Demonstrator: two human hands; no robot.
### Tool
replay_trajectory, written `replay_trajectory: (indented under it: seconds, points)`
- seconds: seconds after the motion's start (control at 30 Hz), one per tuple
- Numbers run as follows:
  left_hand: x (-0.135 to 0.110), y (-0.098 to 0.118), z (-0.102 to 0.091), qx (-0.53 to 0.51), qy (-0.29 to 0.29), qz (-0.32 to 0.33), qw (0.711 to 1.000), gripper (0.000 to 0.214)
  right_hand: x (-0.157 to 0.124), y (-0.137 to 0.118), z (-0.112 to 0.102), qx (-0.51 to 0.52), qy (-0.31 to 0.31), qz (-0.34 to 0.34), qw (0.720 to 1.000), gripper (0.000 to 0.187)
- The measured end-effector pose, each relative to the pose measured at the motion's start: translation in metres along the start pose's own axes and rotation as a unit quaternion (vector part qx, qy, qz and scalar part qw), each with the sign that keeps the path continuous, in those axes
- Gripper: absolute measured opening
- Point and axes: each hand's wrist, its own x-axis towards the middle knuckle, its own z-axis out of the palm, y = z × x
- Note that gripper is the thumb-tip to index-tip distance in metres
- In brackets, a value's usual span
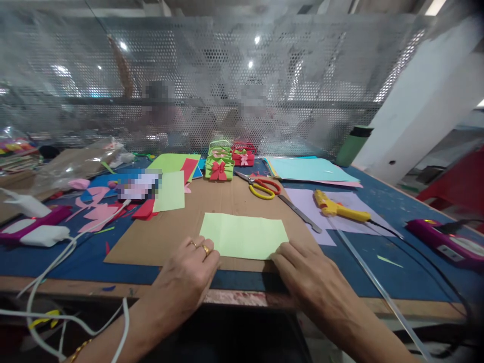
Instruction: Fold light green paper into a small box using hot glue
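A pale green sheet of paper [245,234] lies across the near edge of a brown cardboard sheet [151,237], with faint crease lines in it. My left hand [196,264] has its fingers closed on the paper's lower left corner and wears two rings. At the lower right corner, my right hand [302,264] grips the same sheet, fingers curled together. Both thumbs are largely hidden. Beyond the paper rest scissors [264,187] with red and yellow handles, and a grey metal blade [301,214] lies to their right.
A yellow glue gun [340,209] with a clear stick lies on lilac paper [302,199]. Small green and red paper bags [219,169] with bows stand at the back. Coloured sheets [313,170], a green bottle [353,146], pink scraps [100,212] and white cables [64,257] surround the cardboard.
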Motion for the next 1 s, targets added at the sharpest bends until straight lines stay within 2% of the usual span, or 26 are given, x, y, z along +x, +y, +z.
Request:
replay_trajectory:
  seconds: [0.1,0.17,0.27,0.33,0.47,0.6,0.87,1.0]
  points:
    - [0.005,0.004,-0.007,-0.059,-0.027,-0.056,0.996,0.024,-0.003,0.000,-0.002,0.041,0.001,0.015,0.999,0.016]
    - [0.016,0.006,-0.009,-0.070,-0.085,-0.106,0.988,0.026,-0.002,0.000,-0.004,0.088,-0.002,0.057,0.994,0.021]
    - [0.038,0.011,-0.008,-0.040,-0.169,-0.167,0.971,0.039,0.006,-0.001,-0.004,0.146,-0.018,0.143,0.979,0.023]
    - [0.051,0.015,-0.007,-0.008,-0.195,-0.186,0.963,0.050,0.013,-0.002,-0.002,0.147,-0.039,0.184,0.971,0.027]
    - [0.062,0.022,-0.008,0.022,-0.214,-0.209,0.954,0.058,0.026,-0.006,0.001,0.131,-0.090,0.232,0.960,0.038]
    - [0.062,0.023,-0.011,0.017,-0.224,-0.218,0.950,0.052,0.038,-0.001,-0.005,0.148,-0.179,0.246,0.941,0.047]
    - [0.060,0.025,-0.012,0.014,-0.222,-0.218,0.950,0.049,0.060,0.023,-0.014,0.170,-0.294,0.251,0.906,0.039]
    - [0.060,0.025,-0.013,0.006,-0.230,-0.224,0.947,0.050,0.059,0.027,-0.023,0.172,-0.320,0.269,0.892,0.038]
